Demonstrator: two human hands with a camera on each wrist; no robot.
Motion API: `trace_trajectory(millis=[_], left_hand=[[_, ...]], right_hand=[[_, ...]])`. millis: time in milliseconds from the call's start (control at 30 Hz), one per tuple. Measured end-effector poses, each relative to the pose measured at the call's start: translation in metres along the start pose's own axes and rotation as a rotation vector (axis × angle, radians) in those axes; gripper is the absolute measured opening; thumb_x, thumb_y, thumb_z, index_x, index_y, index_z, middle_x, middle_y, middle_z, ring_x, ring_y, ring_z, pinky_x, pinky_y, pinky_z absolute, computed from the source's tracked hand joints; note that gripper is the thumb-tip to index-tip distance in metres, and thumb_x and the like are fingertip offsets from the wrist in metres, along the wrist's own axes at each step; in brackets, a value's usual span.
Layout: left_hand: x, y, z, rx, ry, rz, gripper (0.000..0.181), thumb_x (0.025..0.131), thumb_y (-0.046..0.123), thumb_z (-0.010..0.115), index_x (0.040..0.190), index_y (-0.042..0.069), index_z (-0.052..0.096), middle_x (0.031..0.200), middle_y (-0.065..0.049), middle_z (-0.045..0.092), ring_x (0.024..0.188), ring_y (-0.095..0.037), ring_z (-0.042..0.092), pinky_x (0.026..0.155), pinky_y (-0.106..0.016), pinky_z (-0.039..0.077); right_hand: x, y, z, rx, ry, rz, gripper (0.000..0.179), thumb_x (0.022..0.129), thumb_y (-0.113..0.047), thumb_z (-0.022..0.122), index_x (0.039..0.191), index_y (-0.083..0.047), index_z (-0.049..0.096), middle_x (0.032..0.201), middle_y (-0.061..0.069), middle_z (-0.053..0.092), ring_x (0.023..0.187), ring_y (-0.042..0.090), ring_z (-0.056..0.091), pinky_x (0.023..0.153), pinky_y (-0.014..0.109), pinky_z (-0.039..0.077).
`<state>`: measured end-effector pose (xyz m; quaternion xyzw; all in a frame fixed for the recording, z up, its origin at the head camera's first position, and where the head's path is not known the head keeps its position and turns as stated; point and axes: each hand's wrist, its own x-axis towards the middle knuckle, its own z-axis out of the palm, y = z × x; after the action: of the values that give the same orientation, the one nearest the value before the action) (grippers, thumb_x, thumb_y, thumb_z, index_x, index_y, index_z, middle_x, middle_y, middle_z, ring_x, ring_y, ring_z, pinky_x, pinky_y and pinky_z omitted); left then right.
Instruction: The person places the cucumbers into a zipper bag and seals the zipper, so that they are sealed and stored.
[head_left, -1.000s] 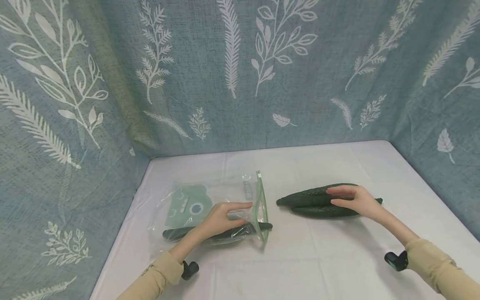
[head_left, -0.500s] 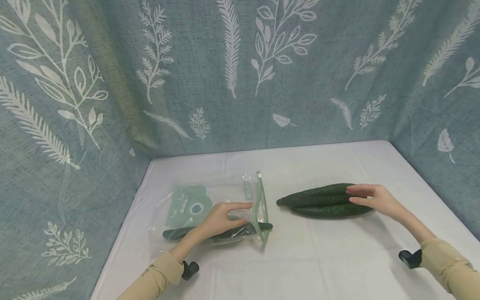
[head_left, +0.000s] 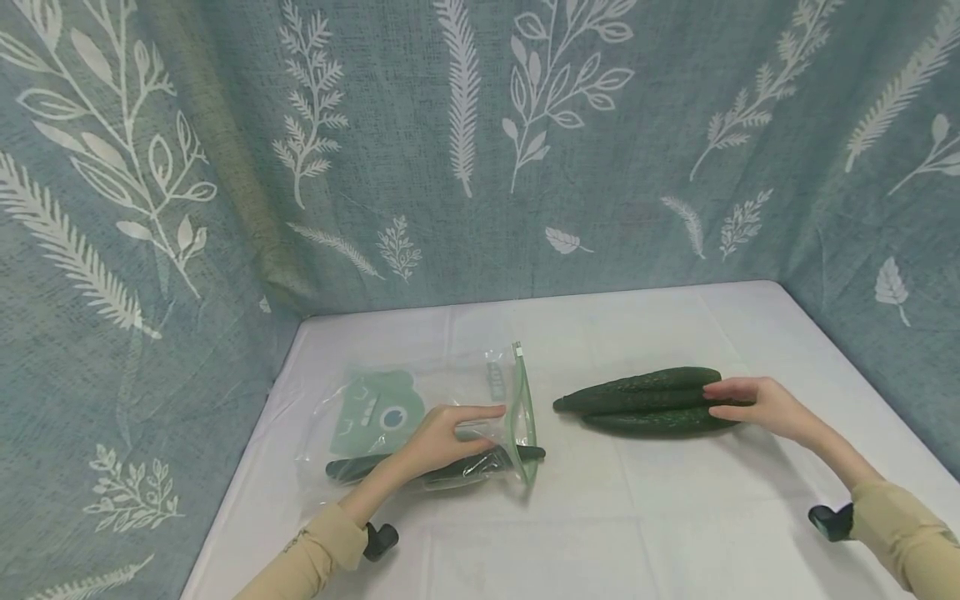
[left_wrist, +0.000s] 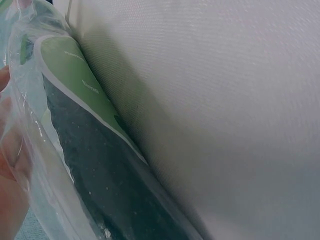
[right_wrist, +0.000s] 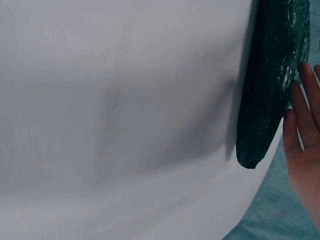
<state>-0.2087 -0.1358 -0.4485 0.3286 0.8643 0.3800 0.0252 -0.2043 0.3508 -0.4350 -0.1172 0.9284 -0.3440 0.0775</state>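
Observation:
A clear zip bag [head_left: 442, 371] with a green print and a green zip edge lies on the left of the table, its mouth facing right and parted. One cucumber [head_left: 352, 468] lies in the bag, its tip poking out of the mouth; the left wrist view shows the dark cucumber [left_wrist: 110, 170] under the film. My left hand [head_left: 438, 437] holds the bag's film near the mouth between thumb and fingers. On the right, several cucumbers [head_left: 637, 396] lie side by side. My right hand [head_left: 768, 408] is at their right end, its fingers [right_wrist: 302, 112] extended beside one cucumber [right_wrist: 272, 75].
A white cloth [head_left: 555, 542] covers the table. Blue-green curtains [head_left: 480, 225] with white leaf prints stand behind it and along both sides. Dark wrist camera mounts [head_left: 831, 522] stick out near both sleeves.
My right hand has moved right along the cucumbers to their right end, slowing in the last half second. The left hand and the bag have stayed in place.

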Motion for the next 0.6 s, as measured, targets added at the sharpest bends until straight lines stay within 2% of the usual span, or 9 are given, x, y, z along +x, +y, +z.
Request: trace_trajectory(millis=[133, 200, 333, 433, 500, 600], left_hand=[[-0.0004, 0.0004, 0.0002, 0.002, -0.003, -0.003, 0.044, 0.081, 0.021, 0.074, 0.124, 0.018, 0.064, 0.122, 0.002, 0.066, 0.115, -0.023, 0.062, 0.096, -0.041, 0.052], [-0.0003, 0.0006, 0.0003, 0.003, -0.004, -0.004, 0.044, 0.081, 0.021, 0.074, 0.124, 0.018, 0.064, 0.122, 0.002, 0.066, 0.115, -0.023, 0.062, 0.096, -0.041, 0.052], [0.0002, 0.0014, 0.0003, 0.007, -0.002, -0.002, 0.044, 0.081, 0.02, 0.074, 0.124, 0.018, 0.064, 0.122, 0.002, 0.066, 0.115, -0.023, 0.062, 0.096, -0.04, 0.052], [0.0005, 0.0019, 0.0004, 0.008, 0.0, 0.0, 0.044, 0.081, 0.02, 0.074, 0.124, 0.017, 0.064, 0.122, 0.001, 0.066, 0.115, -0.023, 0.062, 0.096, -0.04, 0.052], [0.0004, 0.0021, 0.0006, 0.01, 0.001, -0.002, 0.044, 0.081, 0.02, 0.074, 0.123, 0.018, 0.064, 0.122, 0.001, 0.066, 0.114, -0.023, 0.062, 0.096, -0.04, 0.052], [0.0003, 0.0022, 0.0007, 0.01, 0.0, -0.003, 0.044, 0.081, 0.019, 0.074, 0.123, 0.018, 0.064, 0.122, 0.001, 0.066, 0.114, -0.023, 0.063, 0.096, -0.04, 0.052]], right_hand=[[0.0002, 0.0025, 0.0019, -0.051, 0.006, -0.018, 0.043, 0.084, -0.03, 0.072, 0.117, -0.002, 0.065, 0.115, 0.018, 0.067, 0.097, -0.008, 0.059, 0.081, 0.021, 0.054], [0.0004, 0.0034, 0.0033, -0.087, 0.015, -0.034, 0.041, 0.082, -0.03, 0.073, 0.114, -0.004, 0.067, 0.113, 0.016, 0.068, 0.099, -0.005, 0.059, 0.082, 0.023, 0.054], [0.0003, 0.0046, 0.0065, -0.137, 0.029, -0.054, 0.038, 0.08, -0.028, 0.076, 0.111, -0.007, 0.069, 0.112, 0.013, 0.069, 0.104, 0.011, 0.062, 0.085, 0.028, 0.053], [0.0002, 0.0047, 0.0082, -0.146, 0.027, -0.066, 0.04, 0.078, -0.029, 0.077, 0.111, -0.007, 0.069, 0.113, 0.014, 0.068, 0.109, 0.033, 0.06, 0.089, 0.04, 0.053], [0.0005, 0.0042, 0.0088, -0.136, 0.017, -0.073, 0.041, 0.078, -0.029, 0.077, 0.111, -0.006, 0.069, 0.113, 0.015, 0.068, 0.11, 0.039, 0.057, 0.09, 0.048, 0.051], [0.0015, 0.0022, 0.0097, -0.13, 0.006, -0.084, 0.041, 0.077, -0.028, 0.078, 0.11, -0.005, 0.069, 0.113, 0.016, 0.067, 0.108, 0.041, 0.057, 0.09, 0.051, 0.051]])
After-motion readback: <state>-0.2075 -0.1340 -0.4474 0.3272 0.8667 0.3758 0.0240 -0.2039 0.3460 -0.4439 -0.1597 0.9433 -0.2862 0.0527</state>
